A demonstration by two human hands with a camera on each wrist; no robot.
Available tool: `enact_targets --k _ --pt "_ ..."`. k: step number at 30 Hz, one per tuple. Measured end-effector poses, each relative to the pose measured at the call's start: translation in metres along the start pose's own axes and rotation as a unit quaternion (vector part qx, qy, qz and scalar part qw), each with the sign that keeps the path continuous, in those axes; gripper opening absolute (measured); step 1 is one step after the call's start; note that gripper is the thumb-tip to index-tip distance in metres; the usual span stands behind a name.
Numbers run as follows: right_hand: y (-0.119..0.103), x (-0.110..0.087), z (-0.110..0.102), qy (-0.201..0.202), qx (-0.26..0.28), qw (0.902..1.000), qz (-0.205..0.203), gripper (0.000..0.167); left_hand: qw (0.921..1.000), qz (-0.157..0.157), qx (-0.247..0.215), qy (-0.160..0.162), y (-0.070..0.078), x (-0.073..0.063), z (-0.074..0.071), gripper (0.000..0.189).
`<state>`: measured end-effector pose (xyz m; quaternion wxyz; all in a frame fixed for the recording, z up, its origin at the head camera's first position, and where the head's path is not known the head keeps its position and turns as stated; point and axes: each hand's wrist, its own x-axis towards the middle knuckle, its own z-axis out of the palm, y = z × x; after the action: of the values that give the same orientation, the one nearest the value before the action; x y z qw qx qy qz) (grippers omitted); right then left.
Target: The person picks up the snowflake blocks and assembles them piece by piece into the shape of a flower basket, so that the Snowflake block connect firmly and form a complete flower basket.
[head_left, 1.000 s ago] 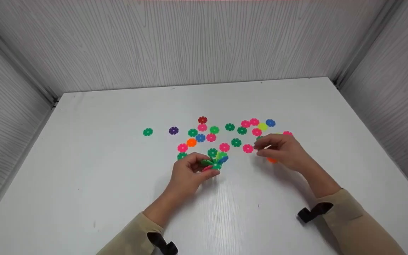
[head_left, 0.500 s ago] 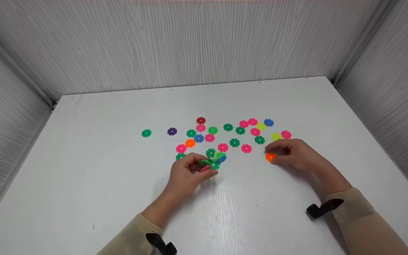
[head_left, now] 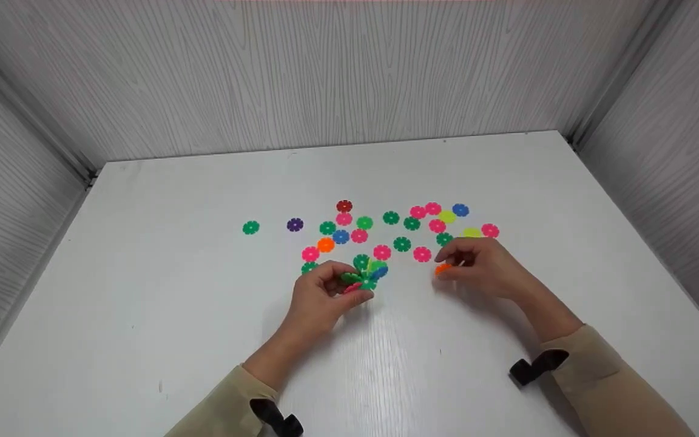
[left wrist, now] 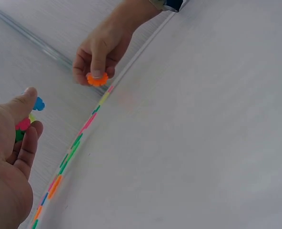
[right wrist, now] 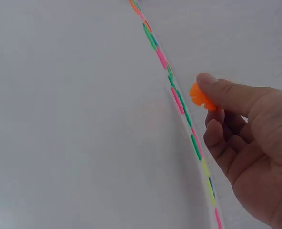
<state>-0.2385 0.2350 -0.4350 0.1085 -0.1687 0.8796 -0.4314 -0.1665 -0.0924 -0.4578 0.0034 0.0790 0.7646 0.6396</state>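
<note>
In the head view my left hand [head_left: 324, 300] holds a cluster of joined notched plastic discs [head_left: 368, 280] in green, blue, yellow and pink, gripped between thumb and fingers. To its right, my right hand [head_left: 483, 267] pinches a single orange notched disc [head_left: 442, 269] by its edge. The right wrist view shows that orange disc [right wrist: 200, 97] held clear of the tabletop under the thumb. From the left wrist, the cluster shows partly, with a blue disc [left wrist: 39, 103] and a pink disc [left wrist: 23, 124] sticking out past the fingers.
Many loose discs lie flat beyond the hands on the white table [head_left: 173, 291]. Among them are a red disc [head_left: 344, 206], a purple disc [head_left: 295, 224] and a green disc [head_left: 251, 227] at far left. Grey wood-grain panels [head_left: 325, 79] stand at the back and sides.
My right hand went right to the orange disc on the table, took hold of it, and has moved back left with it. The left hand and its cluster have stayed nearly still.
</note>
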Motion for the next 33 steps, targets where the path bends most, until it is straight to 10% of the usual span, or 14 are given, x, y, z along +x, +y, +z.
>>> enact_targets --k 12,33 --pt "-0.058 0.01 0.054 -0.029 0.094 0.9903 -0.098 0.024 0.9999 0.014 -0.005 0.005 0.0 0.0 -0.001 0.038" --pt "-0.05 0.011 0.076 0.045 0.119 0.9786 -0.161 0.019 0.9986 0.045 0.02 0.019 0.0 -0.002 -0.001 0.029"
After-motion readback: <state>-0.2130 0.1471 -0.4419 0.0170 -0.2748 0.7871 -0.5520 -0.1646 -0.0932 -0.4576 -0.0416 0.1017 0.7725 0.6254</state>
